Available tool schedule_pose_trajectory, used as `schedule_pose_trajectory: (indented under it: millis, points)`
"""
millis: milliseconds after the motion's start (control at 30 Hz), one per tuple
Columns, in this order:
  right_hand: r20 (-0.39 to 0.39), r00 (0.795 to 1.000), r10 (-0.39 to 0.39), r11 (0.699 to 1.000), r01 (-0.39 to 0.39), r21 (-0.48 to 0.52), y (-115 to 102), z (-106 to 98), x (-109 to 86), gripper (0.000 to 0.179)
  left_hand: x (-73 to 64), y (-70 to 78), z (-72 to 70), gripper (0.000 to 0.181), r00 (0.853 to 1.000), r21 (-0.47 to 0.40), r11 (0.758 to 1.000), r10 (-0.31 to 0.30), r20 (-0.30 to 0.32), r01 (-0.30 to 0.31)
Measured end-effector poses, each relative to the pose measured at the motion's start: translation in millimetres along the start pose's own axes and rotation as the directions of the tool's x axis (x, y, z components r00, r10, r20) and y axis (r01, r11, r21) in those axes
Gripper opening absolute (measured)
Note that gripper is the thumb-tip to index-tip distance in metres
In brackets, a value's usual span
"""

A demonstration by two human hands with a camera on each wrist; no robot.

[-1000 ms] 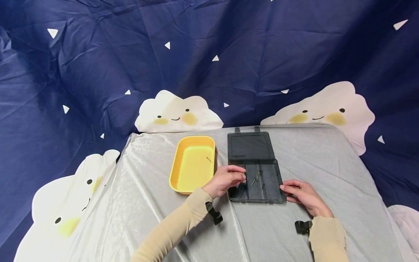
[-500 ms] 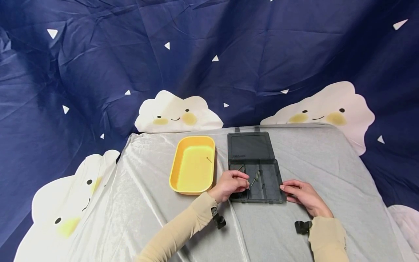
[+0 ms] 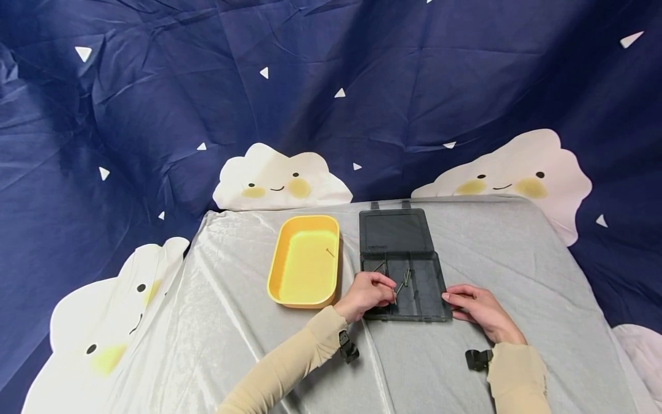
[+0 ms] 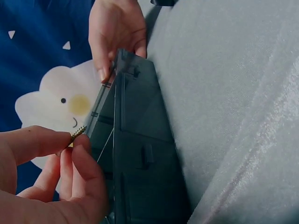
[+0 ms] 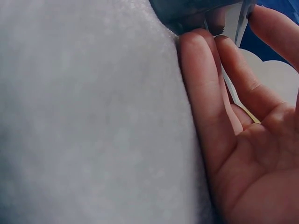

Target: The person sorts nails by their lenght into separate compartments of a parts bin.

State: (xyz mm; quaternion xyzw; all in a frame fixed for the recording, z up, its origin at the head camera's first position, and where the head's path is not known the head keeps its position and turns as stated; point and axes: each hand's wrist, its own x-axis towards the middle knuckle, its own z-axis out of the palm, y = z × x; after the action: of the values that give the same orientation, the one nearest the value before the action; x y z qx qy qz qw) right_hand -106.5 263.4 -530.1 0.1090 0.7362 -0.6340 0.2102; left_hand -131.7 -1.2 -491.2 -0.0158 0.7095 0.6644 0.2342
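My left hand (image 3: 366,294) pinches a brass-coloured screw (image 4: 77,134) between thumb and fingertips, its threaded end sticking out. The hand is over the left part of a dark see-through compartment box (image 3: 429,287), whose lid (image 3: 397,230) lies folded back. Several screws (image 3: 407,277) lie in the middle compartment, and another screw (image 3: 380,266) shows at the left one. My right hand (image 3: 481,307) holds the box's right edge, thumb at the rim and fingers against the outer wall. In the right wrist view, those fingers (image 5: 205,84) reach up to the wall.
A yellow tray (image 3: 276,276) stands left of the box, with one screw (image 3: 330,252) inside near its right wall. Grey velvety cloth (image 3: 233,322) covers the table. Behind hangs a dark blue curtain (image 3: 310,69) with cloud faces.
My left hand has moved slightly right and toward me over the box, still pinching the screw, uncovering part of the left compartment. The right hand and the box have stayed put.
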Motion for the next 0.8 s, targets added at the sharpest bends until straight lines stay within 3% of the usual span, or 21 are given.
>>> schedule_pose_trajectory:
  millis: [267, 800]
  points:
    - [-0.009, 1.000, 0.009, 1.000, -0.009, -0.003, -0.7, -0.2, -0.7, 0.053, 2.0, -2.5, 1.8, 0.027, 1.000, 0.021, 1.000, -0.001, -0.017, 0.002]
    - [0.000, 1.000, 0.004, 1.000, -0.004, 0.012, 0.5, -0.4, 0.4, 0.053, -2.5, 2.6, -7.3, 0.030, 1.000, 0.032, 0.999, 0.003, 0.007, -0.003]
